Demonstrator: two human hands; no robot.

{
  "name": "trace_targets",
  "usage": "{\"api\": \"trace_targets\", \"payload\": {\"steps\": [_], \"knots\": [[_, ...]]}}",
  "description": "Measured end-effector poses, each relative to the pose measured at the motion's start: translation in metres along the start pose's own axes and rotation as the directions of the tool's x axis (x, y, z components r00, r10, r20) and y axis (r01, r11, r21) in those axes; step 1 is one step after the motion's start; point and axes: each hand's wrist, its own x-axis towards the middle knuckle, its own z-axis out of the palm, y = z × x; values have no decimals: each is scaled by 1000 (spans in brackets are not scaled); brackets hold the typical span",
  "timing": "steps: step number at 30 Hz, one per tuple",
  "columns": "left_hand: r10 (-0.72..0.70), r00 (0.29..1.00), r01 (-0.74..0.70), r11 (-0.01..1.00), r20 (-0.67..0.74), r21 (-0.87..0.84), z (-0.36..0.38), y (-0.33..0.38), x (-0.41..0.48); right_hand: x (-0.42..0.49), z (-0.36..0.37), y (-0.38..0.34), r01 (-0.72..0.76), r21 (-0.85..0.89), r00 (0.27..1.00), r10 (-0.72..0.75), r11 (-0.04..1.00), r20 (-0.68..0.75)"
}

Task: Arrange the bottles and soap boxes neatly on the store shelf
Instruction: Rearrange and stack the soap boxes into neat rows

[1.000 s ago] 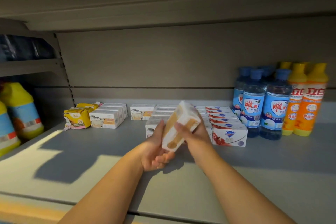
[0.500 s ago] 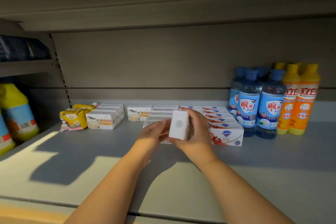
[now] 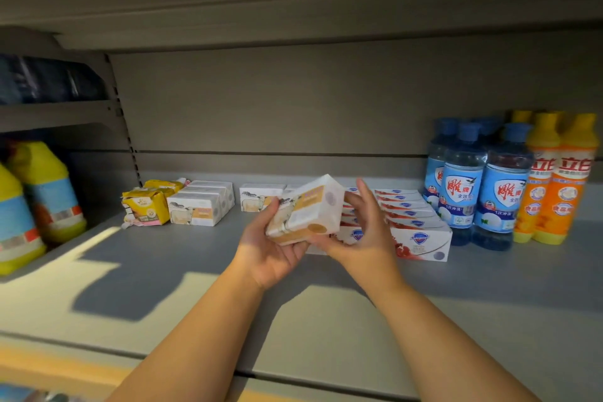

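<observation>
A white and tan soap box [image 3: 305, 209] is held tilted above the grey shelf [image 3: 202, 271], in front of the soap rows. My left hand [image 3: 270, 248] grips its lower left end, thumb on top. My right hand [image 3: 362, 235] cups its right end with fingers spread upward. Behind it lie rows of white and red soap boxes [image 3: 421, 232] and more white and tan boxes [image 3: 195, 206]. Blue bottles [image 3: 479, 186] and orange bottles [image 3: 558, 179] stand upright at the right.
Yellow soap packets [image 3: 146, 204] lie at the far left of the rows. Large yellow bottles [image 3: 42, 196] stand in the neighbouring bay on the left. An upper shelf hangs overhead, and the shelf's front edge [image 3: 293, 378] runs below my forearms.
The box was end-on and low by the rows half a second ago; now it is lifted and turned, showing its printed face. My right hand's fingers have opened upward.
</observation>
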Motion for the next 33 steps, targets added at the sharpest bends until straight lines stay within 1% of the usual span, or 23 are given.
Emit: {"api": "trace_targets", "payload": {"steps": [1,3,6,9,12,13,14,15,17,18,19,21,22,23,24,26,28,30,31,33], "knots": [[-84,996,84,996,6,-29,-1,-1,1,-2,2,1,1,-7,999,0,1000,33],[-222,975,222,975,20,0,-6,-6,6,-5,7,1,22,-30,999,-21,999,41],[-391,919,379,909,40,176,-11,-17,10,-5,13,-2,-16,-8,1000,16,1000,21],[-492,870,450,822,36,350,-12,-24,12,-7,18,-4,-57,-74,998,57,996,-12],[-519,854,464,724,-41,510,-13,-28,12,-6,20,1,-189,-72,982,190,979,2],[-500,864,452,711,-64,539,-13,-28,13,-5,17,1,-221,-71,975,222,973,17],[-458,885,427,719,-89,548,-12,-27,13,-3,14,0,-226,-67,973,229,972,35],[-378,918,380,747,-121,546,-10,-26,15,0,10,-1,-218,-41,974,220,975,56],[-124,974,211,813,-192,543,-7,-25,18,2,5,-4,-231,103,970,221,968,97],[9,976,113,832,-218,543,-6,-25,20,3,4,-5,-266,185,961,246,946,127],[122,967,24,830,-225,557,-6,-25,22,4,3,-5,-313,254,947,278,915,163],[288,944,-131,780,-164,612,-7,-27,24,6,1,-7,-438,351,896,371,827,243],[360,925,-199,730,-120,654,-7,-28,23,7,-2,-7,-499,383,865,416,778,282],[429,900,-254,663,-79,704,-7,-27,20,9,-6,-6,-536,390,842,443,749,307],[496,867,-304,588,-37,749,-6,-25,17,11,-10,-5,-552,371,831,456,747,318],[599,797,-414,450,77,792,-3,-17,9,11,-15,-1,-531,285,839,449,798,306],[623,748,-526,344,231,778,-1,-9,1,9,-13,3,-411,76,896,387,909,217],[596,724,-577,250,346,777,-2,-4,-7,8,-11,8,-226,-153,966,242,962,96],[579,709,-581,158,402,798,-2,-2,-11,8,-12,10,-123,-237,989,139,964,50],[507,681,-550,-122,528,826,-4,0,-13,9,-19,14,40,-337,999,-44,941,-4]]}}
